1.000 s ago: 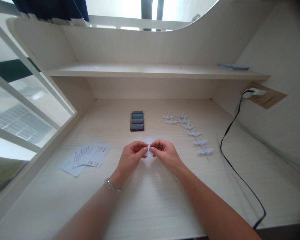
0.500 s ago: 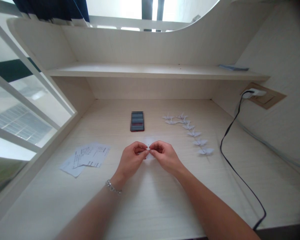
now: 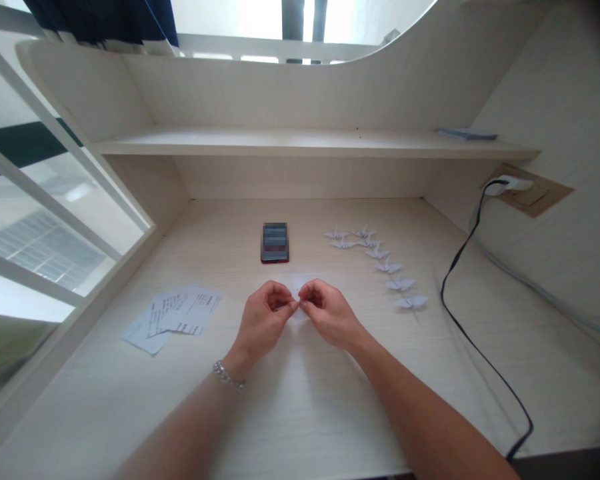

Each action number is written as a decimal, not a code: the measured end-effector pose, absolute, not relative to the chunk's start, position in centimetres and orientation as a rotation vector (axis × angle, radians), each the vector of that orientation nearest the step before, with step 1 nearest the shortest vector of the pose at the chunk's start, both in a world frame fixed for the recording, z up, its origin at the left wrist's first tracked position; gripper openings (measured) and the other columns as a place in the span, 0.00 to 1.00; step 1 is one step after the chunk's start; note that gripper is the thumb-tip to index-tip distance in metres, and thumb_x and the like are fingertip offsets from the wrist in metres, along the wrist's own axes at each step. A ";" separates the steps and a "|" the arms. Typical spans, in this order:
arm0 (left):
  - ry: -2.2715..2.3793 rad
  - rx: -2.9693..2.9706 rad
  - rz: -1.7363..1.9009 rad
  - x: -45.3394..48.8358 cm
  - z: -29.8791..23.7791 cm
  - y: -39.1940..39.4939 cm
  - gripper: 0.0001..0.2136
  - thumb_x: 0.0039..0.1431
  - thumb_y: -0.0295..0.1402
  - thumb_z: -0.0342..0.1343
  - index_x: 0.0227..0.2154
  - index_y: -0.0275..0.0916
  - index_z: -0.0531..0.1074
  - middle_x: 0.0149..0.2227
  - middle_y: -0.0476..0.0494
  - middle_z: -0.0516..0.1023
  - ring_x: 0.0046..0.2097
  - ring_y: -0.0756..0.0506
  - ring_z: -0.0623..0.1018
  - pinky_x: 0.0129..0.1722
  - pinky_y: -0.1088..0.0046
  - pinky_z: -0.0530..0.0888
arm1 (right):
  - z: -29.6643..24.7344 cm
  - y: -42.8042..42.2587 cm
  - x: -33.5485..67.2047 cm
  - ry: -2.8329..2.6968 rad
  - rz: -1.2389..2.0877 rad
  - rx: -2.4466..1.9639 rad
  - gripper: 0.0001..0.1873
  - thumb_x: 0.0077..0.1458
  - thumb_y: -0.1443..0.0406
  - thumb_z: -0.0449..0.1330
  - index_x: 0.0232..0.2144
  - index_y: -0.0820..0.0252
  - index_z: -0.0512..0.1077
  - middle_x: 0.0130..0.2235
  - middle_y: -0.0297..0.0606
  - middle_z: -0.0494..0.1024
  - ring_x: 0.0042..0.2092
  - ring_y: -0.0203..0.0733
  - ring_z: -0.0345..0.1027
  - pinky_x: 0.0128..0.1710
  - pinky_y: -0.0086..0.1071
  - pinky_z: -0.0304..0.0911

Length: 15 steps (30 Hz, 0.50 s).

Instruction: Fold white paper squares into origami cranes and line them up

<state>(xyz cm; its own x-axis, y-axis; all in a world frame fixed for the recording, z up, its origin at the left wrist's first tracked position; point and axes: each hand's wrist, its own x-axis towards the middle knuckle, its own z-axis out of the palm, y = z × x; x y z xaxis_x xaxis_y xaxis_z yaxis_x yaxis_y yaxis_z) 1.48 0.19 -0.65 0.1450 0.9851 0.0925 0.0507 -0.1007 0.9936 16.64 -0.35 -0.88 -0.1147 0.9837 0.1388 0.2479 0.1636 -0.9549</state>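
Note:
My left hand [image 3: 267, 315] and my right hand [image 3: 329, 313] meet fingertip to fingertip above the middle of the desk. Thumb and fingers of each are pinched together on a small white piece of paper, mostly hidden by the fingers. Pale white paper [image 3: 297, 284] also shows just behind and below the fingertips; I cannot tell whether it is the same piece. Several folded white paper cranes [image 3: 389, 267] stand in a curved row to the right of my right hand.
A phone [image 3: 275, 243] lies beyond my hands. Printed paper sheets [image 3: 184, 311] overlap on the left of the desk [image 3: 300, 413]. A black cable [image 3: 473, 343] runs from a wall socket [image 3: 535, 193] down the right side. Above the back hangs a shelf [image 3: 300, 141].
The fingertips have shifted very slightly, and less of the small paper shows between them. Cranes, phone and sheets stay where they were.

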 end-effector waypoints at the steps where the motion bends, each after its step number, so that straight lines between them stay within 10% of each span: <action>1: 1.101 1.383 1.153 1.5 -0.7 0.2 0.09 0.44 0.31 0.59 0.28 0.37 0.66 0.28 0.47 0.73 0.31 0.50 0.74 0.32 0.75 0.71 | -0.9 -0.3 16.7 -1.521 1.059 -1.219 0.06 0.47 0.68 0.56 0.32 0.59 0.67 0.30 0.34 0.72 0.32 0.36 0.65 0.32 0.30 0.60; 15: 1.110 1.337 1.132 1.0 -0.6 0.8 0.09 0.42 0.31 0.60 0.28 0.36 0.67 0.27 0.47 0.74 0.30 0.50 0.75 0.31 0.76 0.71 | -0.7 -0.1 17.1 -1.473 1.154 -1.172 0.06 0.46 0.69 0.57 0.31 0.60 0.66 0.30 0.34 0.71 0.32 0.36 0.66 0.32 0.30 0.61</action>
